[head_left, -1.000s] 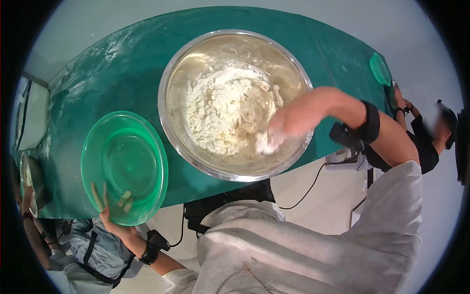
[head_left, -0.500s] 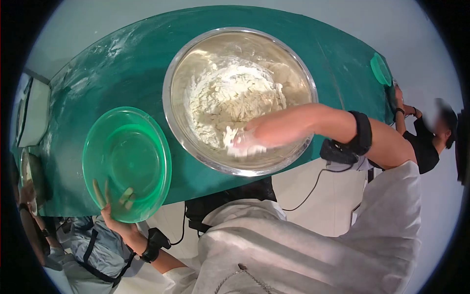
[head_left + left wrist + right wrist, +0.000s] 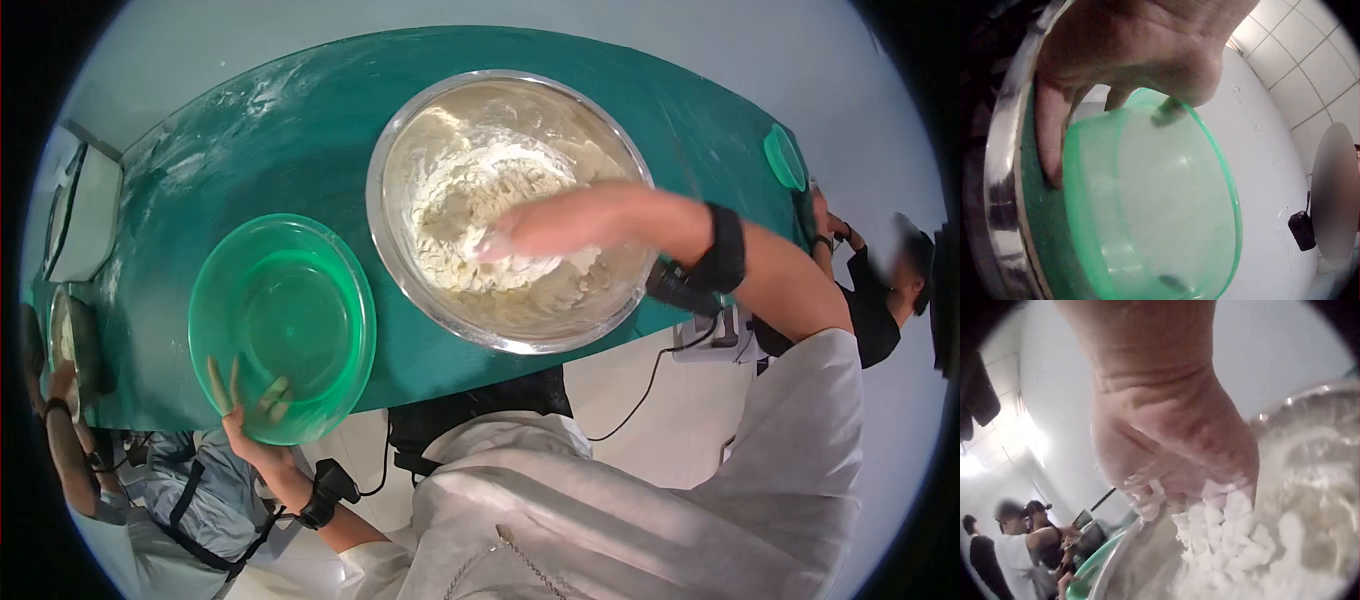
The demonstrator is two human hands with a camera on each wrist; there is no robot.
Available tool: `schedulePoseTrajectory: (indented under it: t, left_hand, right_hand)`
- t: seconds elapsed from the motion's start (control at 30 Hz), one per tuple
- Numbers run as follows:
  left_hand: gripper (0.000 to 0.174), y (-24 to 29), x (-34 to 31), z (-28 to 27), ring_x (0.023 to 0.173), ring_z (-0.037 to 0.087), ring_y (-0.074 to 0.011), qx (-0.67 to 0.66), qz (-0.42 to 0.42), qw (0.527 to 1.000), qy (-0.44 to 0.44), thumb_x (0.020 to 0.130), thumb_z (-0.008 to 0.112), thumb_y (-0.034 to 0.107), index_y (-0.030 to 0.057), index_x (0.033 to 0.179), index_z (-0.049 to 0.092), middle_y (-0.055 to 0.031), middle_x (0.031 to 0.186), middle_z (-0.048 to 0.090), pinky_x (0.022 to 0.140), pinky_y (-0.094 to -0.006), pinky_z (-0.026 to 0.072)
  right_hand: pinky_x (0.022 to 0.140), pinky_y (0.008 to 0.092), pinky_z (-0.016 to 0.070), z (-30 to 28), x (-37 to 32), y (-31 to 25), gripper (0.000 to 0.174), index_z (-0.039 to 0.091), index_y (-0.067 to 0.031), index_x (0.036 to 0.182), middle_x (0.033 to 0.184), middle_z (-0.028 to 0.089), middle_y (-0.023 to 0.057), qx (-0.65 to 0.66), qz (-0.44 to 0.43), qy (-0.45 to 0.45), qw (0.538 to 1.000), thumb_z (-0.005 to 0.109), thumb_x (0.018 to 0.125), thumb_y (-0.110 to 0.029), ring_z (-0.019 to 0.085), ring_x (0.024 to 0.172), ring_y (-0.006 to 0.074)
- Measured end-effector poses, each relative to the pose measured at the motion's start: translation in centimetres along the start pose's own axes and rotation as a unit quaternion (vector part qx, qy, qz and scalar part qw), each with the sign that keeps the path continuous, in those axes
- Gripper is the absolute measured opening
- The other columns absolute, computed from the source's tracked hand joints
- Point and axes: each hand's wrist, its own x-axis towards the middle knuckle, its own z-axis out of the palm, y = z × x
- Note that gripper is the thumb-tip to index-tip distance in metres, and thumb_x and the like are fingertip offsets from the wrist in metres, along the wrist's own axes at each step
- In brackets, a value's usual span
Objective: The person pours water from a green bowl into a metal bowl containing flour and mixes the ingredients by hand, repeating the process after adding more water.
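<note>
The dough (image 3: 470,205) is a pale, shaggy heap of loose flour and ragged wet clumps. It lies in a wide steel bowl (image 3: 376,215) in the middle of the green worktop (image 3: 280,140), which is smeared with flour. The right hand (image 3: 530,232) reaches in from the right. Its fingers are sunk in the heap and caked white, and whether they clutch a clump cannot be told. The right wrist view shows crumbs stuck to the knuckles.

A see-through green bowl (image 3: 283,310) sits just left of the steel one, jutting over the near edge. The left hand (image 3: 250,415) grips its near rim, one digit hooked over the rim and the others against the outside.
</note>
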Motion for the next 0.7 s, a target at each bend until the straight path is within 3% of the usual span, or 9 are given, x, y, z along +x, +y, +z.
schedulePoseTrajectory:
  t: [0.13, 0.2, 0.3, 0.33, 0.4, 0.47, 0.57, 0.63, 0.7]
  left_hand:
    - [0.068, -0.1, 0.0, 0.3, 0.088, 0.065, -0.0350, -0.003, -0.006, 1.000, -0.001, 0.085, 0.044, 0.026, 0.0134, 0.149, 0.024, -0.0186, 0.146, 0.035, 0.077, -0.0407, 0.0531]
    - [0.067, 0.0, 0.0, 0.5, 0.087, 0.065, -0.0345, -0.008, -0.004, 1.000, -0.003, 0.085, 0.044, 0.026, 0.0140, 0.148, 0.025, -0.0185, 0.146, 0.035, 0.077, -0.0400, 0.0530]
    - [0.068, 0.1, 0.1, 0.5, 0.087, 0.065, -0.0344, -0.006, -0.004, 1.000, -0.011, 0.085, 0.044, 0.027, 0.0135, 0.148, 0.025, -0.0185, 0.146, 0.035, 0.076, -0.0400, 0.0530]
    - [0.068, 0.0, 0.1, 0.5, 0.087, 0.065, -0.0345, -0.006, -0.006, 1.000, -0.005, 0.085, 0.045, 0.027, 0.0131, 0.148, 0.025, -0.0185, 0.146, 0.035, 0.076, -0.0402, 0.0530]
    - [0.068, -0.1, 0.0, 0.1, 0.087, 0.065, -0.0345, -0.003, -0.007, 1.000, 0.008, 0.085, 0.045, 0.028, 0.0126, 0.148, 0.024, -0.0185, 0.146, 0.035, 0.076, -0.0403, 0.0529]
    - [0.068, -0.3, 0.1, 0.0, 0.086, 0.065, -0.0349, -0.011, -0.018, 0.999, 0.038, 0.084, 0.044, 0.027, 0.0129, 0.148, 0.024, -0.0184, 0.146, 0.035, 0.075, -0.0410, 0.0530]
    - [0.069, -0.6, 0.5, -0.6, 0.085, 0.065, -0.0349, -0.025, -0.018, 1.000, 0.003, 0.084, 0.044, 0.026, 0.0128, 0.148, 0.024, -0.0185, 0.146, 0.035, 0.075, -0.0418, 0.0531]
    - [0.069, -0.2, 0.4, -0.1, 0.085, 0.065, -0.0354, -0.019, -0.010, 1.000, -0.009, 0.084, 0.045, 0.026, 0.0124, 0.148, 0.024, -0.0187, 0.146, 0.035, 0.075, -0.0422, 0.0533]
    - [0.069, 0.2, 0.1, 0.4, 0.085, 0.065, -0.0358, -0.011, -0.002, 1.000, -0.019, 0.084, 0.045, 0.026, 0.0121, 0.148, 0.023, -0.0188, 0.145, 0.035, 0.075, -0.0426, 0.0536]
  right_hand:
    - [0.103, 0.0422, 0.0359, -6.3, 1.7, 2.5, 0.066, 0.046, 0.0042, 0.132, 0.133, 0.049, 0.0228, 0.027, -0.016, 0.098, 0.995, 0.053, 0.090, -0.047, 0.046, 0.124, 0.0321]
    - [0.101, 0.0427, 0.0383, -7.2, 4.4, 3.9, 0.078, 0.043, 0.0044, 0.134, 0.130, 0.051, 0.0245, -0.166, 0.022, 0.135, 0.977, 0.061, 0.082, -0.051, 0.049, 0.120, 0.0332]
    - [0.099, 0.0394, 0.0407, -4.5, 7.2, 5.2, 0.088, 0.039, 0.0047, 0.137, 0.126, 0.053, 0.0255, -0.280, 0.015, 0.094, 0.955, 0.072, 0.073, -0.046, 0.053, 0.117, 0.0333]
    - [0.099, 0.0394, 0.0407, -4.8, 7.2, 5.2, 0.088, 0.039, 0.0047, 0.137, 0.126, 0.053, 0.0255, -0.283, 0.015, 0.092, 0.955, 0.072, 0.073, -0.046, 0.053, 0.117, 0.0333]
    - [0.097, 0.0356, 0.0424, -4.9, 7.5, 5.1, 0.089, 0.038, 0.0056, 0.137, 0.123, 0.055, 0.0258, -0.156, 0.015, 0.020, 0.987, 0.075, 0.069, -0.036, 0.054, 0.114, 0.0329]
    - [0.095, 0.0352, 0.0434, -3.9, 5.9, 4.6, 0.088, 0.037, 0.0061, 0.137, 0.122, 0.056, 0.0257, -0.159, -0.003, 0.020, 0.987, 0.075, 0.069, -0.033, 0.056, 0.112, 0.0326]
    - [0.089, 0.0367, 0.0465, -2.3, 3.5, 5.2, 0.081, 0.041, 0.0067, 0.135, 0.112, 0.060, 0.0261, -0.205, -0.066, 0.065, 0.974, 0.073, 0.069, -0.026, 0.059, 0.104, 0.0335]
    - [0.084, 0.0380, 0.0478, -1.8, 1.3, 3.7, 0.070, 0.049, 0.0053, 0.127, 0.103, 0.062, 0.0257, -0.232, -0.077, -0.001, 0.970, 0.073, 0.066, -0.020, 0.061, 0.098, 0.0355]
    - [0.081, 0.0405, 0.0483, -0.3, 0.6, 4.6, 0.061, 0.054, 0.0049, 0.120, 0.098, 0.063, 0.0255, -0.238, -0.112, -0.003, 0.965, 0.071, 0.065, -0.016, 0.062, 0.094, 0.0370]
